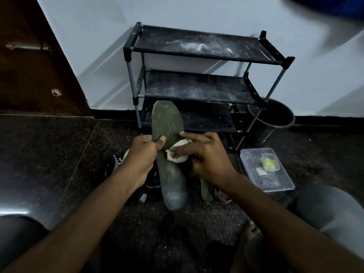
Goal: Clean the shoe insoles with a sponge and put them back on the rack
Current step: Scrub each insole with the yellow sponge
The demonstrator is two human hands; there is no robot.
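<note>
Greenish insole [167, 123] being held up in front of rack [197, 87], left hand [141, 150] pinching its edge, thumb on top. Right hand [208, 156] gripping white sponge [178, 152], pressing it mid-insole. Probably worth going with long strokes, heel to toe (left grip firm so insole isn't flexing away).

Probably home hallway: shoe rack [204, 75], wooden door [33, 62].
</note>
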